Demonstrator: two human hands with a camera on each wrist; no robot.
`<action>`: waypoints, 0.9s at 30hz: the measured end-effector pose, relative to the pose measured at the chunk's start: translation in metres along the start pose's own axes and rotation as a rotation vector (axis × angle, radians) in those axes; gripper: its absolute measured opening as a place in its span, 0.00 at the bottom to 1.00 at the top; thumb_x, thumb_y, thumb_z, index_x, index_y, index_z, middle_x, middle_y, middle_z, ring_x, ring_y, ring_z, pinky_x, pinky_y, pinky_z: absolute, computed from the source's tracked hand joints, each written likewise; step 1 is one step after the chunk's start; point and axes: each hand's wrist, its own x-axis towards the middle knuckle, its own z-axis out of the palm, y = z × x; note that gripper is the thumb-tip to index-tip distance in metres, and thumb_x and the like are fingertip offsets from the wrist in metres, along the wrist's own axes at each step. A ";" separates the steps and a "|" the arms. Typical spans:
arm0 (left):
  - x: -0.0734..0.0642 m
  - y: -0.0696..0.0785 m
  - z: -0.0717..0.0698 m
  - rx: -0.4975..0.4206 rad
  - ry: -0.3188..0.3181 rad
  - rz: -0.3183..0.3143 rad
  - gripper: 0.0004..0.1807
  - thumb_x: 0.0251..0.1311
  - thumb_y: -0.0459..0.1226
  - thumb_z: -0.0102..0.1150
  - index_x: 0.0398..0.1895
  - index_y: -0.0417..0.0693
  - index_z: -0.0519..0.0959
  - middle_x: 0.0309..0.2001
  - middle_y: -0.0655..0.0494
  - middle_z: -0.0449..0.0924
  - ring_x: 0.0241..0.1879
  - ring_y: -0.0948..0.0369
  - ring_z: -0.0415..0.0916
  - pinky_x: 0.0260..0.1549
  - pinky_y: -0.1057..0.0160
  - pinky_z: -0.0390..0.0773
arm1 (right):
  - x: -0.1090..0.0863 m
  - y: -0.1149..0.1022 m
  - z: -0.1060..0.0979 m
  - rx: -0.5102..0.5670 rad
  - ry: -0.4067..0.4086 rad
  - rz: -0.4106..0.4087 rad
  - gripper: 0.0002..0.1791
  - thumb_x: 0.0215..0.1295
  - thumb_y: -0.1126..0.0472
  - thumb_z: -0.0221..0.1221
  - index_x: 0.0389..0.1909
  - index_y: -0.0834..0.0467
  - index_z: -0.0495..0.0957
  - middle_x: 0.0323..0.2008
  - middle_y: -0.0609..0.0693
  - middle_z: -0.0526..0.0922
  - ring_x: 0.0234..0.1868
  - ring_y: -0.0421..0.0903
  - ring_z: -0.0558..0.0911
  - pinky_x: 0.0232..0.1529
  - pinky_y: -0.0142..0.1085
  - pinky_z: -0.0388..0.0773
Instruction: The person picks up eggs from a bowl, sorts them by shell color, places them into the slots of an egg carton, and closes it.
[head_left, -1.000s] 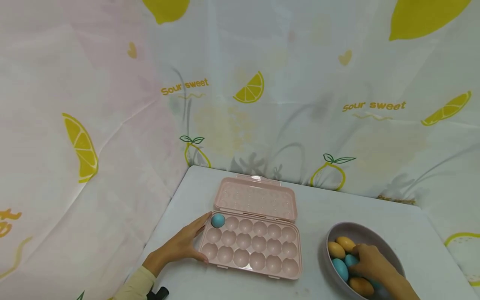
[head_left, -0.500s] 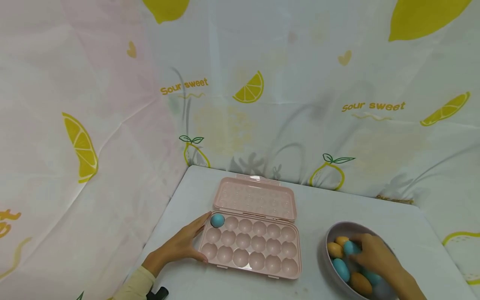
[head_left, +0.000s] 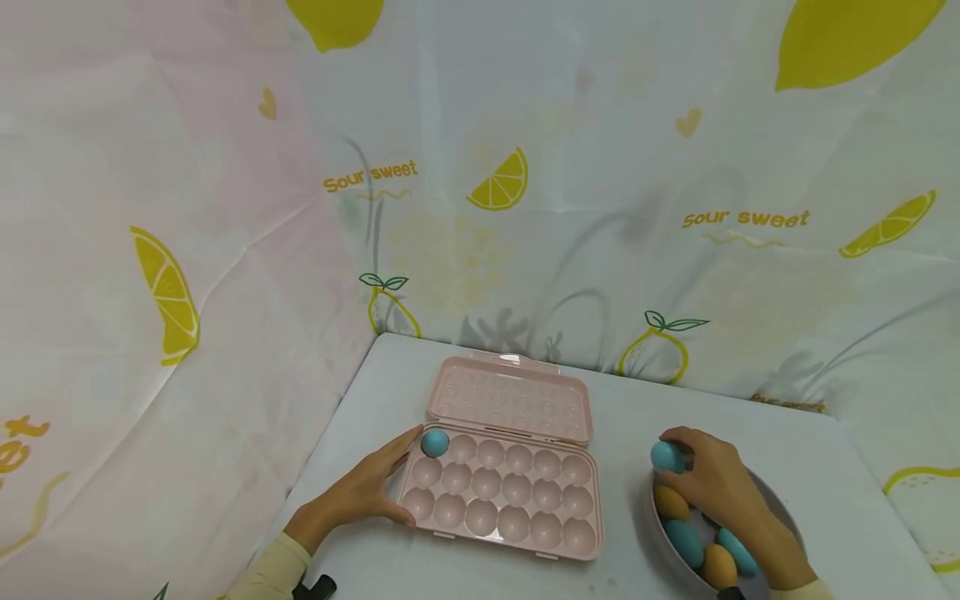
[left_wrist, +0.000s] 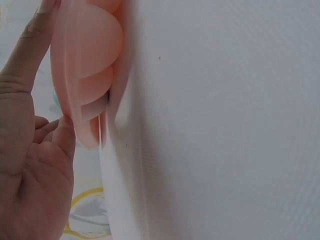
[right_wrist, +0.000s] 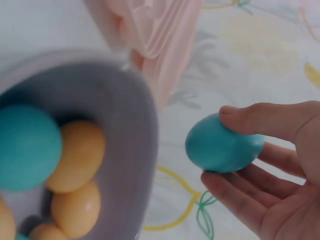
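Pinched between the thumb and fingers of my right hand is a blue egg, held above the far left rim of a grey bowl. Inside the bowl lie more blue eggs and yellow-brown eggs, partly hidden by my hand and forearm. A pink egg carton lies with its lid folded back. One blue egg sits in its far left cup. My left hand spans the carton's left side, thumb near the front corner and extended fingers at the back corner.
The white table carries the carton at left of centre and the bowl at right. Behind and at the left hang lemon-printed cloth sheets. A black wrist mount shows by the left sleeve.
My right hand has picked a blue egg from among the others in the bowl and lifted it toward the far left rim. Other eggs shifted. The left hand stays at the carton.
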 end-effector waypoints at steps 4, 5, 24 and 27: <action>0.000 -0.004 0.000 0.021 -0.012 -0.008 0.74 0.25 0.51 0.82 0.77 0.42 0.47 0.76 0.44 0.48 0.74 0.51 0.49 0.67 0.66 0.62 | 0.009 -0.014 0.005 0.085 0.051 -0.032 0.23 0.46 0.66 0.75 0.45 0.63 0.80 0.41 0.55 0.84 0.39 0.52 0.85 0.36 0.42 0.87; 0.000 -0.004 0.000 0.019 -0.014 -0.005 0.74 0.25 0.52 0.82 0.77 0.41 0.47 0.76 0.44 0.48 0.74 0.51 0.48 0.67 0.65 0.62 | 0.011 -0.018 0.007 0.106 0.060 -0.041 0.23 0.46 0.66 0.75 0.45 0.63 0.79 0.40 0.55 0.84 0.39 0.51 0.85 0.36 0.40 0.87; 0.000 0.001 -0.003 0.006 -0.028 -0.017 0.73 0.26 0.49 0.83 0.77 0.39 0.47 0.76 0.43 0.48 0.74 0.50 0.49 0.67 0.65 0.61 | 0.067 -0.093 0.061 0.366 0.031 -0.233 0.21 0.44 0.71 0.75 0.41 0.62 0.80 0.37 0.51 0.82 0.39 0.48 0.86 0.41 0.35 0.86; -0.001 0.001 -0.003 0.000 -0.031 -0.029 0.73 0.26 0.48 0.83 0.77 0.40 0.47 0.76 0.44 0.47 0.74 0.50 0.48 0.67 0.65 0.62 | 0.073 -0.106 0.075 0.398 -0.001 -0.241 0.21 0.44 0.72 0.74 0.41 0.63 0.80 0.38 0.51 0.82 0.40 0.48 0.85 0.42 0.36 0.86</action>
